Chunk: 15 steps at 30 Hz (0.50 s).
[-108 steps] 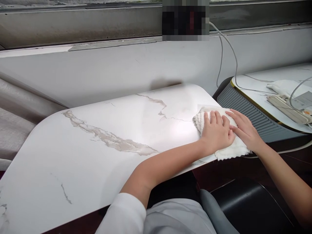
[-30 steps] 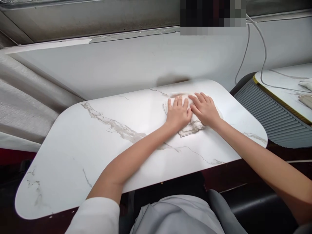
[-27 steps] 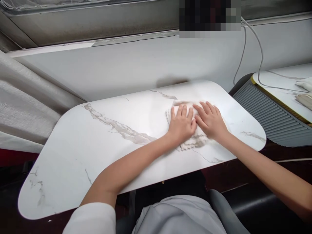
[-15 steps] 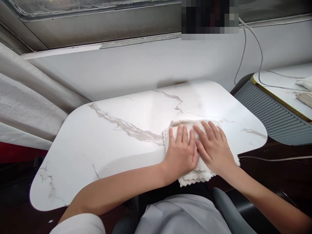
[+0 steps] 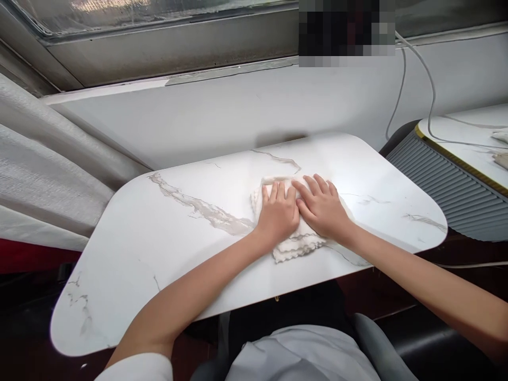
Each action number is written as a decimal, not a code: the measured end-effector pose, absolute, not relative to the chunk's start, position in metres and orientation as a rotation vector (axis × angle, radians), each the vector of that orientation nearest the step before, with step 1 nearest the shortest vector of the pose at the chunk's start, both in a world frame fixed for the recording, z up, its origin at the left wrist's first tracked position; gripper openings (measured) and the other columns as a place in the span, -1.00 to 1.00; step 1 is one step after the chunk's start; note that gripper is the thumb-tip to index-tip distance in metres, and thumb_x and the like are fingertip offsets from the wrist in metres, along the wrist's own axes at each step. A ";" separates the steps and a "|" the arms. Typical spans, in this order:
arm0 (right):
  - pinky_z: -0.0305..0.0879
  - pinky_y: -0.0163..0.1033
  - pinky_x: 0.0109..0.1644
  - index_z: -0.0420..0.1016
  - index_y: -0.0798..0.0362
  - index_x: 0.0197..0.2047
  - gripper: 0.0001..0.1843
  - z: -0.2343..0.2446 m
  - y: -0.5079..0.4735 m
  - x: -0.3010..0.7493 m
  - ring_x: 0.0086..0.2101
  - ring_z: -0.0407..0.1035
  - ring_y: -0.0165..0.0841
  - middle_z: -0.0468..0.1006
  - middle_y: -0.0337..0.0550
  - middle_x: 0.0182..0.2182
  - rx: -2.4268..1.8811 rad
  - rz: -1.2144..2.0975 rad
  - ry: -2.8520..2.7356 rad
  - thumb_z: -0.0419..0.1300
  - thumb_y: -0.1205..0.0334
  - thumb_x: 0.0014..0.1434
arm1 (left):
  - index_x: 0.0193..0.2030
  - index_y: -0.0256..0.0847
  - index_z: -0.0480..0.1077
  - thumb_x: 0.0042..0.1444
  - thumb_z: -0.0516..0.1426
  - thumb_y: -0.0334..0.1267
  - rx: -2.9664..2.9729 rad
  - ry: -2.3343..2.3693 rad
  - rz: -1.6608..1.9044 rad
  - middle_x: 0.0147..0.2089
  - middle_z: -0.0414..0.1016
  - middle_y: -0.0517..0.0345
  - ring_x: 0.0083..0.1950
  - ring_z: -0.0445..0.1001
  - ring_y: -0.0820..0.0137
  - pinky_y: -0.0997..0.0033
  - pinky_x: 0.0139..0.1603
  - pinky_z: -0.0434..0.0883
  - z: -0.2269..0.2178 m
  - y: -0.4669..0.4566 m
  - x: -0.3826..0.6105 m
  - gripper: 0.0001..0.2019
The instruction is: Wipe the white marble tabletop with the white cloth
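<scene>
A folded white cloth (image 5: 293, 244) lies on the white marble-patterned table (image 5: 166, 248), near its middle. My left hand (image 5: 278, 211) rests flat on the cloth's left part, fingers stretched forward. My right hand (image 5: 322, 207) presses flat on its right part, fingers angled to the left and touching the left hand. Most of the cloth is hidden under both palms; only its scalloped near edge and far edge show.
A white wall panel and window frame (image 5: 170, 42) run behind the table. A grey curtain (image 5: 43, 174) hangs at the left. At the right stands a ribbed grey unit (image 5: 444, 185) under a second white tabletop (image 5: 468, 132) with cables. My seat edge (image 5: 381, 354) is below.
Both hands have slid the cloth from the table's near edge back toward the middle and a little to the left. Earlier it was at the right end.
</scene>
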State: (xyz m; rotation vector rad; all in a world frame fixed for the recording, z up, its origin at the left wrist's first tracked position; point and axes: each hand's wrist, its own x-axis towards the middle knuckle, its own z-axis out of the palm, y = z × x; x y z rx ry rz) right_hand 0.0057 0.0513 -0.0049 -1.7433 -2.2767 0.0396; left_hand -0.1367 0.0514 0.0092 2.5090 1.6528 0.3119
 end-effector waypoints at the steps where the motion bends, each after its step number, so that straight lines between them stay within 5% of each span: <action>1: -0.06 0.23 0.37 0.24 -0.02 0.37 -0.42 -0.005 0.062 0.006 0.36 -0.02 0.03 0.22 0.01 0.35 -1.750 0.054 -2.255 -0.17 0.09 0.35 | 0.21 -0.35 0.26 0.30 -0.13 -0.34 2.499 1.657 0.363 0.38 0.25 -0.27 0.45 0.13 0.01 -0.18 0.44 0.05 0.007 0.063 -0.135 -0.60; 6: -0.06 0.18 0.38 0.34 -0.04 0.29 -0.47 -0.005 0.119 0.004 0.33 0.03 -0.05 0.29 -0.05 0.31 -1.705 0.137 -2.178 -0.17 0.13 0.35 | 0.15 -0.25 0.30 0.29 -0.12 -0.35 2.433 1.727 0.583 0.26 0.41 -0.14 0.39 0.24 0.12 -0.13 0.46 0.01 0.002 0.117 -0.133 -0.64; 15: -0.04 0.13 0.37 0.36 -0.06 0.27 -0.48 -0.009 0.197 -0.015 0.30 0.08 -0.10 0.35 -0.10 0.27 -1.686 0.111 -2.139 -0.17 0.18 0.35 | 0.19 -0.26 0.32 0.28 -0.11 -0.30 2.327 1.786 0.716 0.30 0.39 -0.09 0.37 0.26 0.24 0.03 0.50 -0.06 -0.002 0.191 -0.148 -0.60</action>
